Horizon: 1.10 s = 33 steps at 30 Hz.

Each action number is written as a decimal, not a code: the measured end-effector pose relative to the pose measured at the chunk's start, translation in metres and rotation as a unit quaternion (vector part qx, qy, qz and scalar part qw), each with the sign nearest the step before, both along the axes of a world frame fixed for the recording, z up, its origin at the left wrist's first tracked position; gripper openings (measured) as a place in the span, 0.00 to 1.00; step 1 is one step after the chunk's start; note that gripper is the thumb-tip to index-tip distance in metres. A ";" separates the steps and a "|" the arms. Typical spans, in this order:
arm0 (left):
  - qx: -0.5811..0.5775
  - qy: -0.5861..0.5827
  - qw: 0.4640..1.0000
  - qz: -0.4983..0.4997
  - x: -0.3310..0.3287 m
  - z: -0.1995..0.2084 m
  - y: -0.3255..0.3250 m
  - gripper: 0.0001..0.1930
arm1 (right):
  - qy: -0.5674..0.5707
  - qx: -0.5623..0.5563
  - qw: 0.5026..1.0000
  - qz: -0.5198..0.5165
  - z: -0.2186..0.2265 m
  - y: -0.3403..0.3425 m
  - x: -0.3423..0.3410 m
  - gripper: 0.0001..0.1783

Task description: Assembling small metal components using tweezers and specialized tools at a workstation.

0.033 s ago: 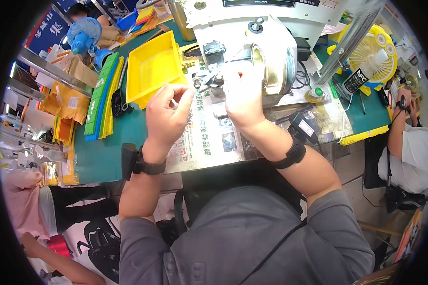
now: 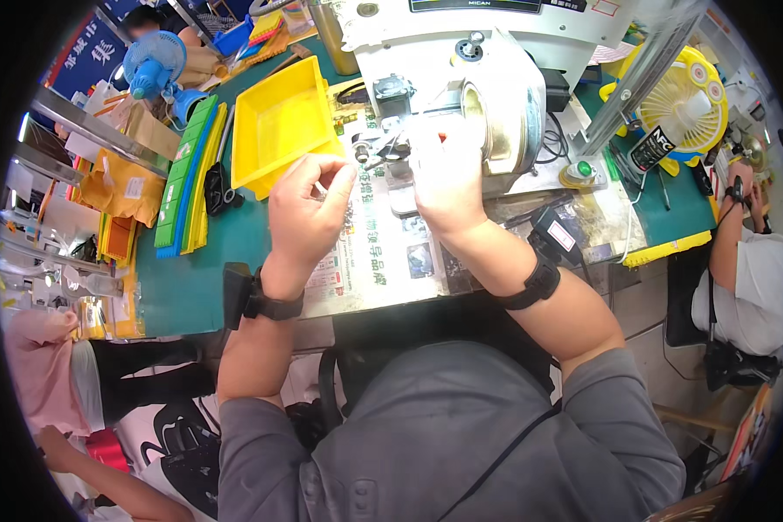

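My left hand (image 2: 309,209) hovers over a printed paper sheet (image 2: 370,261) on the green table (image 2: 191,278). Its thumb and fingers are pinched on a small pale part, too small to name. My right hand (image 2: 444,174) rests against the front of a white bench machine (image 2: 496,96), beside its round drum. Its fingertips reach a small metal fixture (image 2: 383,148) and are hidden from me. Both wrists wear black bands. The two hands are a short span apart.
An empty yellow tray (image 2: 283,122) lies left of the machine. Green, blue and yellow strips (image 2: 187,174) are stacked further left. There is a blue fan (image 2: 152,61) at the back left and a yellow fan (image 2: 683,104) to the right. A seated person (image 2: 748,270) is at right.
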<state>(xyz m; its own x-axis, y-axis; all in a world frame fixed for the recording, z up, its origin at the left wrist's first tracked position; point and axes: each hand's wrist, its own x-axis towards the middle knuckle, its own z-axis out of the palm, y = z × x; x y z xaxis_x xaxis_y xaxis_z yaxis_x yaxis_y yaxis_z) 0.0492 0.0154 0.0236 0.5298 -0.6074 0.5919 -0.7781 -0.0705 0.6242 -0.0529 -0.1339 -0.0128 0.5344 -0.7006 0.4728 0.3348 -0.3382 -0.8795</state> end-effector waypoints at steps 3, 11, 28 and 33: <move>0.025 -0.011 1.000 -0.016 0.006 -0.006 0.005 0.06 | 0.006 -0.120 0.991 -0.051 0.003 0.006 0.000 0.08; 0.026 -0.304 0.951 -0.058 0.022 -0.041 -0.037 0.16 | 0.060 -0.427 0.883 -0.183 -0.036 -0.052 -0.019 0.17; 0.025 -0.147 0.988 -0.050 0.017 -0.054 -0.027 0.15 | 0.043 0.050 0.997 0.040 -0.017 -0.031 -0.005 0.11; 0.036 -0.154 0.987 -0.038 0.018 -0.042 -0.020 0.17 | 0.055 0.008 0.998 0.042 -0.025 -0.040 -0.002 0.11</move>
